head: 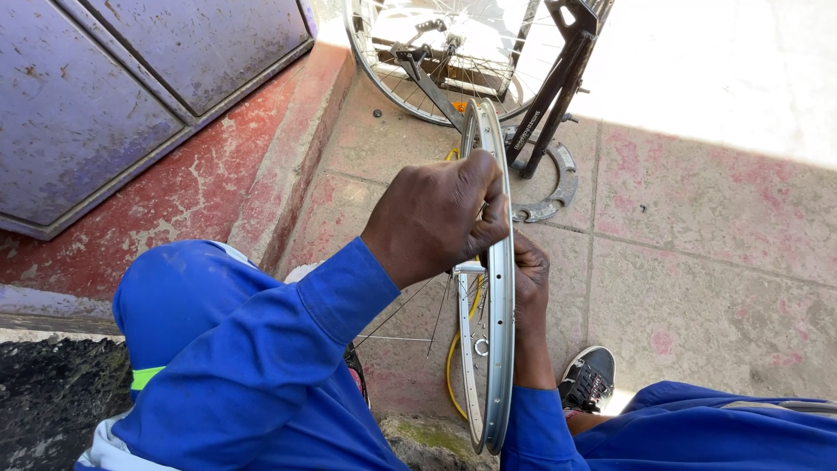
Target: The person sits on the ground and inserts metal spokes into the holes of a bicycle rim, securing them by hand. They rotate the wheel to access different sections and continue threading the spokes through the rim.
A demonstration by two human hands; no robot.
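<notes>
A bare silver bicycle rim (500, 331) stands on edge between my knees, seen almost edge-on. My left hand (436, 218) grips its upper part, fingers wrapped over the rim's outer side. My right hand (529, 279) sits behind the rim on its right side, partly hidden, fingers curled against the metal. Thin loose spokes (410, 305) hang from the rim near my left wrist. Both arms wear blue sleeves.
A spoked wheel (436, 52) sits in a black truing stand (558, 78) ahead on pink paving. A purple metal door (105, 96) and red step lie to the left. A yellow hoop (453, 358) and a small ring lie under the rim. My dark shoe (588, 377) rests at right.
</notes>
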